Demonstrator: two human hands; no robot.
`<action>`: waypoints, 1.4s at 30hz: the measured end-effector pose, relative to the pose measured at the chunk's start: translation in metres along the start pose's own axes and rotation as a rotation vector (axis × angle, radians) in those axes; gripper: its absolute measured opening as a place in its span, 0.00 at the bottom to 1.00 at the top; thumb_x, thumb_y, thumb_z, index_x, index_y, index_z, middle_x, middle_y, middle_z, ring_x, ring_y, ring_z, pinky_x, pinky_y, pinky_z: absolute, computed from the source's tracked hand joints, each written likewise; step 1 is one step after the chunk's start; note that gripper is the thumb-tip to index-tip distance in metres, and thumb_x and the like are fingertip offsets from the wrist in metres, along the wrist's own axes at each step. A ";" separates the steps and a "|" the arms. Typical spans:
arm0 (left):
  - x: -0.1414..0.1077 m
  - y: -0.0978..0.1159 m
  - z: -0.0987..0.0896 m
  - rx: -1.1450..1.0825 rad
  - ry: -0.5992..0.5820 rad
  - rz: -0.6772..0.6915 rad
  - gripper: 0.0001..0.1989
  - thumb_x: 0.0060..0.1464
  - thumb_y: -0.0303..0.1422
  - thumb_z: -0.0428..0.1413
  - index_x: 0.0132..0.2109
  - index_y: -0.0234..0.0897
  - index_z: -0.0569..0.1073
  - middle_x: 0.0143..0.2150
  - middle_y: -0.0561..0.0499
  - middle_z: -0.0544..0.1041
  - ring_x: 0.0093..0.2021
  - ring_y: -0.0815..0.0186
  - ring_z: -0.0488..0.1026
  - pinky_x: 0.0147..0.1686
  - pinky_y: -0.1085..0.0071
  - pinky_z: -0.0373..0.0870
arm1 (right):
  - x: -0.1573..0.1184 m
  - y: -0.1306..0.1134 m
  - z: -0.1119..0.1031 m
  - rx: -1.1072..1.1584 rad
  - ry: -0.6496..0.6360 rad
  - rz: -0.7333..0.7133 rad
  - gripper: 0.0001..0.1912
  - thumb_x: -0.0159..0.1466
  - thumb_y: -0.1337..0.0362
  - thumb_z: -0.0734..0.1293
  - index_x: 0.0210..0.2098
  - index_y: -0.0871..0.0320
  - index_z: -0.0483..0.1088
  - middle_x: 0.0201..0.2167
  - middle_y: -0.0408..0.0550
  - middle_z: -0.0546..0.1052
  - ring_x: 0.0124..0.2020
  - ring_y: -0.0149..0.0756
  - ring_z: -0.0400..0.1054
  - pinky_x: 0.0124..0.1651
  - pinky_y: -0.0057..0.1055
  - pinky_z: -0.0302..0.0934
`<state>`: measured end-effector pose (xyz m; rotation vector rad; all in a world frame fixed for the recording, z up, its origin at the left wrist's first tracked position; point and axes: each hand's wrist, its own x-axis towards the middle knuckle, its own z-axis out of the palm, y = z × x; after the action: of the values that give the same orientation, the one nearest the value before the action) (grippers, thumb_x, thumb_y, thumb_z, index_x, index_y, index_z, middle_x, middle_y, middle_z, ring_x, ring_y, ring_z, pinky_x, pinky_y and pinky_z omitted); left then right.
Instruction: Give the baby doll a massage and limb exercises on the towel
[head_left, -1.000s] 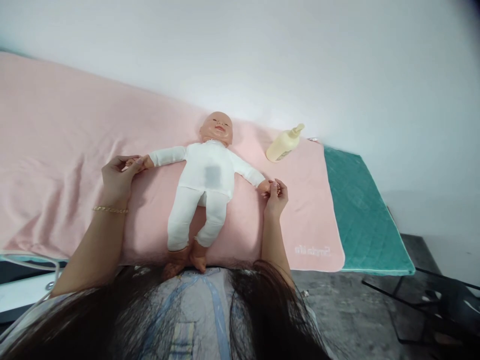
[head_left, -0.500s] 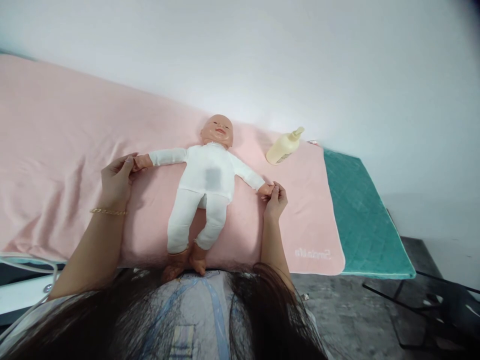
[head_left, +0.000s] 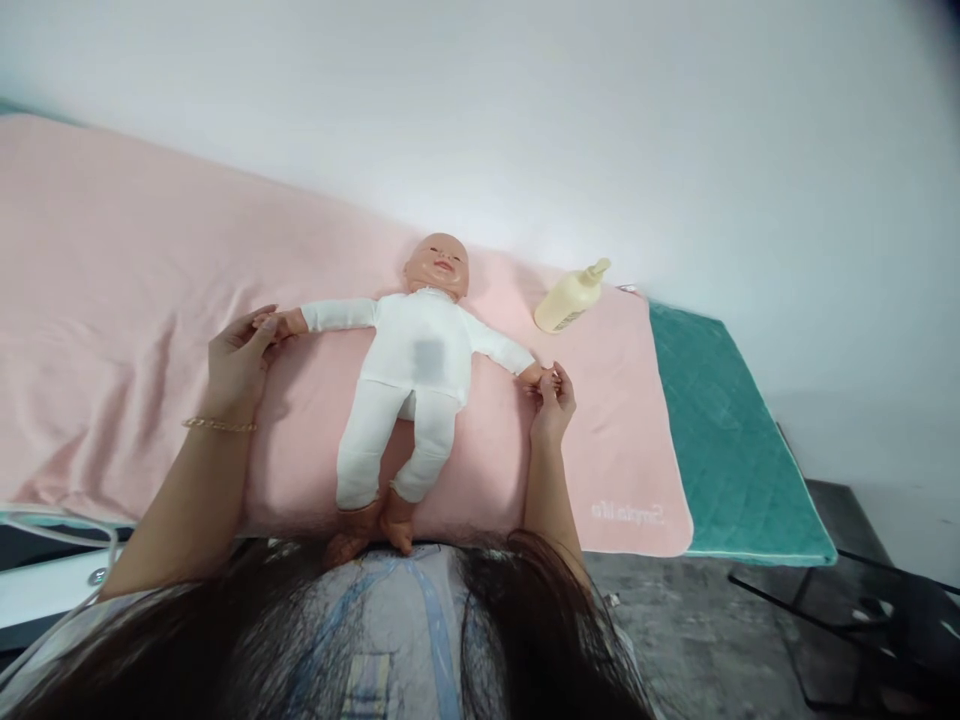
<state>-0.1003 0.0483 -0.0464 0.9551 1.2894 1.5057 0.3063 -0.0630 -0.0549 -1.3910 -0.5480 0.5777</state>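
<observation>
A baby doll (head_left: 420, 345) with a white cloth body lies on its back on the pink blanket (head_left: 600, 420), arms spread wide and feet towards me. My left hand (head_left: 238, 355) is closed around the doll's hand on the left, thumb on top. On the other side, my right hand (head_left: 553, 400) pinches the doll's other hand between thumb and fingers. A dark square patch shows on the doll's belly. Beyond my right hand stands a pale yellow pump bottle (head_left: 571, 300).
A green quilted cover (head_left: 742, 430) shows under the blanket at the right end. The white wall (head_left: 525, 120) rises behind the table. A pale cable (head_left: 112, 545) runs at the lower left, and black metal legs (head_left: 795, 610) stand at the lower right.
The left thumb has shifted slightly on the doll's hand, and the right fingers have moved a little over the other one. The doll's body stays in place; the view has tilted slightly.
</observation>
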 end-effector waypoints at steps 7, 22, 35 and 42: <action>-0.001 0.001 -0.003 0.123 -0.006 0.021 0.20 0.42 0.39 0.68 0.41 0.32 0.78 0.37 0.47 0.79 0.33 0.68 0.75 0.40 0.69 0.75 | -0.005 -0.007 0.004 -0.074 0.022 -0.010 0.25 0.54 0.50 0.72 0.46 0.56 0.67 0.33 0.41 0.72 0.20 0.23 0.63 0.25 0.25 0.64; 0.003 -0.005 -0.003 0.088 0.003 0.028 0.15 0.47 0.41 0.63 0.37 0.33 0.76 0.37 0.47 0.78 0.33 0.70 0.74 0.38 0.70 0.74 | -0.007 -0.009 0.008 -0.118 0.071 -0.048 0.21 0.62 0.48 0.64 0.43 0.60 0.71 0.30 0.43 0.74 0.15 0.24 0.62 0.18 0.25 0.59; -0.006 0.008 0.006 0.500 0.121 0.012 0.26 0.58 0.43 0.57 0.57 0.27 0.72 0.44 0.46 0.77 0.31 0.72 0.71 0.34 0.71 0.72 | 0.000 -0.006 0.006 -0.215 0.059 0.052 0.33 0.62 0.45 0.60 0.55 0.64 0.67 0.51 0.59 0.74 0.32 0.36 0.74 0.33 0.32 0.70; -0.019 0.019 0.008 0.723 0.132 0.039 0.30 0.60 0.45 0.53 0.62 0.26 0.66 0.32 0.48 0.77 0.24 0.72 0.69 0.30 0.71 0.70 | -0.006 -0.016 0.010 -0.266 0.050 0.059 0.33 0.62 0.45 0.61 0.56 0.64 0.66 0.46 0.58 0.76 0.26 0.34 0.72 0.30 0.32 0.69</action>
<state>-0.0900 0.0313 -0.0264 1.3453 1.9827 1.1431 0.2961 -0.0614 -0.0379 -1.6736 -0.5596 0.5290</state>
